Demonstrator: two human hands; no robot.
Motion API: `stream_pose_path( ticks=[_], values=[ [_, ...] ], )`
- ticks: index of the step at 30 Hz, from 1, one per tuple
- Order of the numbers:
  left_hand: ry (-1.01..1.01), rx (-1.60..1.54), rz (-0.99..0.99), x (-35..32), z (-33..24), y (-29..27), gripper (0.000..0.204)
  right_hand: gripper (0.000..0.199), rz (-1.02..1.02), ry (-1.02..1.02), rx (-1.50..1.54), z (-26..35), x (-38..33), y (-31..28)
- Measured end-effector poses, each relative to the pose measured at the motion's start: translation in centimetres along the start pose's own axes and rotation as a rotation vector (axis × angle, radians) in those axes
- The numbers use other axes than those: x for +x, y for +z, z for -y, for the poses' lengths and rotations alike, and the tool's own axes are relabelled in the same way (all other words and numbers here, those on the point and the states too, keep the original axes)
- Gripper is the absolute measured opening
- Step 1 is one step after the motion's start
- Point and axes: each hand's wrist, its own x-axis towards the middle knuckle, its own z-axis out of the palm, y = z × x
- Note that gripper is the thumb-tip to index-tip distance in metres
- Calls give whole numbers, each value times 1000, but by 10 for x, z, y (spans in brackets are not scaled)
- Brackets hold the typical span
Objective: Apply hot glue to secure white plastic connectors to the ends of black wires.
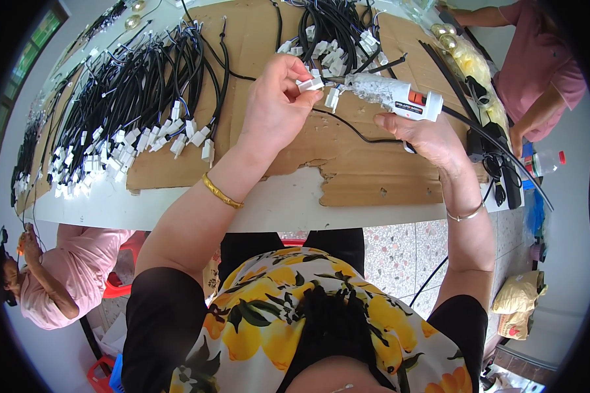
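1. The left hand (pixel 278 108) is pinching a small white connector (pixel 310 84) between thumb and fingers, above the middle of the work surface and just nearer than the far cable bundle.
2. The right hand (pixel 432 139) is grasping a white glue gun (pixel 387 93), its fingers wrapping around the handle. The barrel is pointing left, and whitish, crinkled material is covering its front part.
3. The metal nozzle (pixel 335 80) is ending right beside the held connector; whether the two are touching cannot be told.
4. A second white connector (pixel 332 99) is hanging just right of the left hand, below the nozzle.
5. A long black rod (pixel 495 152) is projecting from the rear of the gun toward the near right.
6. A brown cardboard sheet (pixel 380 177), torn along its near edge, is covering much of the white table (pixel 269 213).
7. On the left, a wide bundle of black cables (pixel 137 85) is lying with many white connectors at its near ends.
8. At the far side, another black cable bundle (pixel 334 23) is lying, white connectors clustering at its near end.
9. A clear bottle with a red cap (pixel 544 163) is lying at the right.
10. One co-worker in pink (pixel 537 59) is standing at the far right; another person in pink (pixel 78 275) is sitting at the near left.
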Motion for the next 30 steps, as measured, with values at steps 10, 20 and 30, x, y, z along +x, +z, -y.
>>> stream_pose_path(
  ticks=[10,20,30],
  values=[
    [44,154,-27,-2,-8,1,30,23,-34,31,92,4,-4,11],
    [49,186,-18,-3,-12,1,28,20,-8,39,17,13,-9,11],
    [49,188,-42,-2,-8,0,29,20,0,63,-95,15,-11,11]
  ],
)
